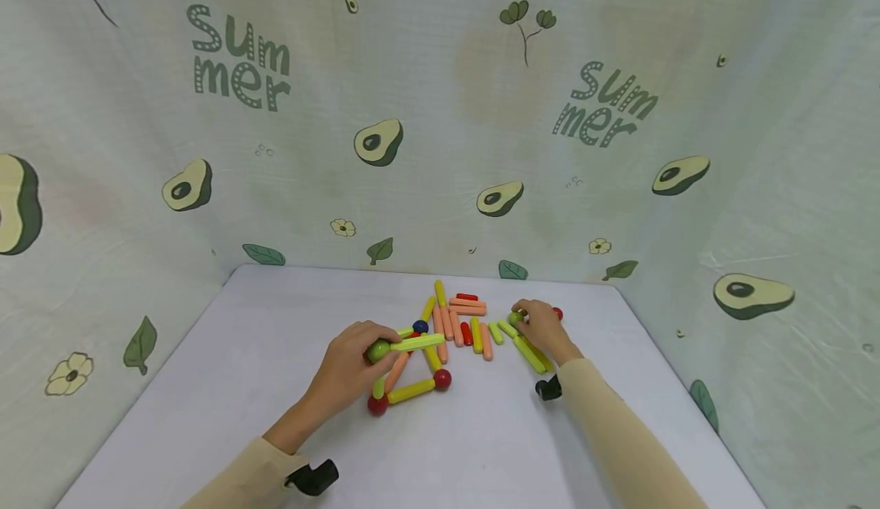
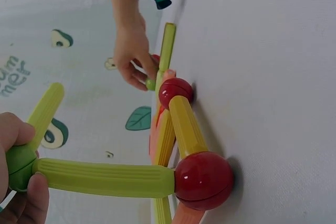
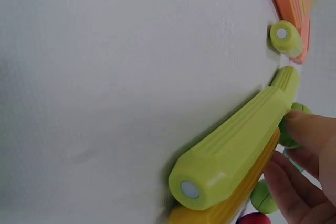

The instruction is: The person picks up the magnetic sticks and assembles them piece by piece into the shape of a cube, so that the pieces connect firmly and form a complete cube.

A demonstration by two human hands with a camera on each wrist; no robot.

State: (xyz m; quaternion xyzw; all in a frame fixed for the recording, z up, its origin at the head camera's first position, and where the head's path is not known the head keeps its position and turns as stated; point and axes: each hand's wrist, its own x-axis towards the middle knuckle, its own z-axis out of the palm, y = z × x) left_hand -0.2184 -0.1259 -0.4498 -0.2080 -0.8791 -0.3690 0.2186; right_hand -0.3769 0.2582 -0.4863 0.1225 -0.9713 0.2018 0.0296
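Note:
My left hand [image 1: 349, 365] holds a green ball [image 2: 21, 167] between thumb and fingers, above the table. Two light green rods stick out from that ball; one light green rod [image 2: 105, 178] runs down to a red ball [image 2: 203, 181] on the table. This belongs to a frame of rods and balls with a yellow rod [image 1: 411, 391], another red ball [image 1: 442, 379] and a dark blue ball [image 1: 420, 327]. Farther right, my right hand [image 1: 546, 329] pinches a green ball [image 3: 290, 132], next to a light green rod [image 3: 231, 145] and a yellow rod [image 3: 226, 208].
Loose orange rods [image 1: 467, 307], short red rods [image 1: 467, 333] and yellow rods [image 1: 477, 335] lie mid-table. Another green ball [image 3: 263, 198] and a red ball [image 1: 558, 313] are beyond my right hand. Patterned cloth [image 1: 440, 111] encloses the white table [image 1: 481, 448] at the back and sides.

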